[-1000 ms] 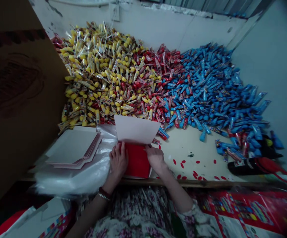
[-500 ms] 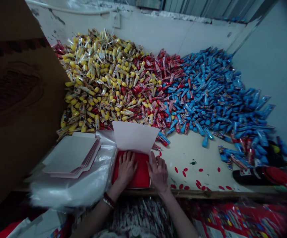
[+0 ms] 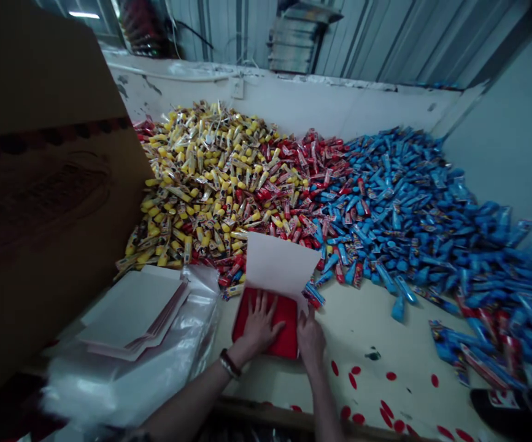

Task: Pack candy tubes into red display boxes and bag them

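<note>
A folded card lies on the table in front of me, red on its lower half (image 3: 284,334) and white on its raised upper flap (image 3: 280,265). My left hand (image 3: 259,325) lies flat on the red part with fingers spread. My right hand (image 3: 310,336) rests at the card's right edge, fingers bent against it. Behind the card spread heaps of small wrapped tubes: yellow (image 3: 201,178), red (image 3: 302,172) and blue (image 3: 413,209).
A stack of white cards (image 3: 132,307) lies on clear plastic sheeting (image 3: 164,368) at my left. A tall brown cardboard box (image 3: 40,184) stands at far left. Small red oval bits (image 3: 367,393) dot the table (image 3: 371,325) at right. A white wall closes the back.
The view has tilted up and the card now sits farther from the table's front edge. My left hand's fingers have spread flat on the red part; my right hand went to the right edge.
</note>
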`<action>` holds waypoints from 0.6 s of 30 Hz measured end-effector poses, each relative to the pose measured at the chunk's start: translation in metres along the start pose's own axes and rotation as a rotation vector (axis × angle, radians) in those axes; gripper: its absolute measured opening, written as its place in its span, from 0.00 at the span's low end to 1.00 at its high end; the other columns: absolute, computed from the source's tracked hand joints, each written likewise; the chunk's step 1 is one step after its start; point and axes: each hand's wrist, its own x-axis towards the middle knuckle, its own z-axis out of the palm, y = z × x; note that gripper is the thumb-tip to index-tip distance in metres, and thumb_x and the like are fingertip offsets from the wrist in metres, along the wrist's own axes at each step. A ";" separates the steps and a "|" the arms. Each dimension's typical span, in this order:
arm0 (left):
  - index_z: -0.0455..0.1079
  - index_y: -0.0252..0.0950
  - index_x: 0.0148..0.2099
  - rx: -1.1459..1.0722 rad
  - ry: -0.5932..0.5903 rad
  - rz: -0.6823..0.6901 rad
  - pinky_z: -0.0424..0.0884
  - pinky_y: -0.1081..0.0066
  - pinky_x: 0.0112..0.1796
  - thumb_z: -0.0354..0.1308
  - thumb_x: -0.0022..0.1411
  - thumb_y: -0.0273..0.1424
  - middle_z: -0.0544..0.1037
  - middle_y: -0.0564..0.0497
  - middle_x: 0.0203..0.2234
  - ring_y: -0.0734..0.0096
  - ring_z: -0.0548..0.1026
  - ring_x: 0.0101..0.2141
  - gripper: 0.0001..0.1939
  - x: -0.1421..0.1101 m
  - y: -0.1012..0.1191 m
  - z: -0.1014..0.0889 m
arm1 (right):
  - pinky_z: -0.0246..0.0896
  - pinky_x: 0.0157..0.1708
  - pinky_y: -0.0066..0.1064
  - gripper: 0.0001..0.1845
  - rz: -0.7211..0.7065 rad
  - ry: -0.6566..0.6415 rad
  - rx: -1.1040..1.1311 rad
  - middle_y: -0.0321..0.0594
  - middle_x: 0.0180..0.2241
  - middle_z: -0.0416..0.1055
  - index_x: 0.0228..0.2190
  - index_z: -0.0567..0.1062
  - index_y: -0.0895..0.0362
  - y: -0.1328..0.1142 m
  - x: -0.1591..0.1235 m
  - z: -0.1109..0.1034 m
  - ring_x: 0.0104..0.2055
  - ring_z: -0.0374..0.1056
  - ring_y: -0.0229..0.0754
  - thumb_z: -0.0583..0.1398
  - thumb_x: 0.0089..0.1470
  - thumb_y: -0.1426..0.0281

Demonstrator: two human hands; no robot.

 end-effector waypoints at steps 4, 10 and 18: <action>0.49 0.40 0.68 -0.064 0.066 -0.024 0.53 0.44 0.58 0.49 0.63 0.47 0.54 0.37 0.64 0.45 0.50 0.64 0.35 0.012 0.004 -0.001 | 0.61 0.32 0.30 0.26 -0.038 -0.024 0.013 0.52 0.35 0.76 0.60 0.56 0.66 0.001 0.020 -0.005 0.39 0.74 0.46 0.41 0.66 0.66; 0.51 0.29 0.67 -0.040 0.195 -0.119 0.53 0.45 0.59 0.49 0.64 0.40 0.54 0.36 0.64 0.40 0.46 0.64 0.33 -0.023 0.003 0.000 | 0.61 0.29 0.31 0.27 -0.038 -0.119 0.018 0.51 0.34 0.77 0.61 0.53 0.64 -0.002 0.007 0.000 0.35 0.75 0.48 0.40 0.66 0.64; 0.55 0.26 0.65 -0.077 0.029 -0.170 0.55 0.47 0.58 0.48 0.64 0.43 0.56 0.30 0.62 0.41 0.51 0.63 0.34 -0.023 0.002 -0.004 | 0.63 0.29 0.35 0.25 0.017 -0.045 -0.002 0.53 0.30 0.76 0.54 0.61 0.68 -0.003 -0.017 -0.006 0.33 0.74 0.50 0.40 0.64 0.66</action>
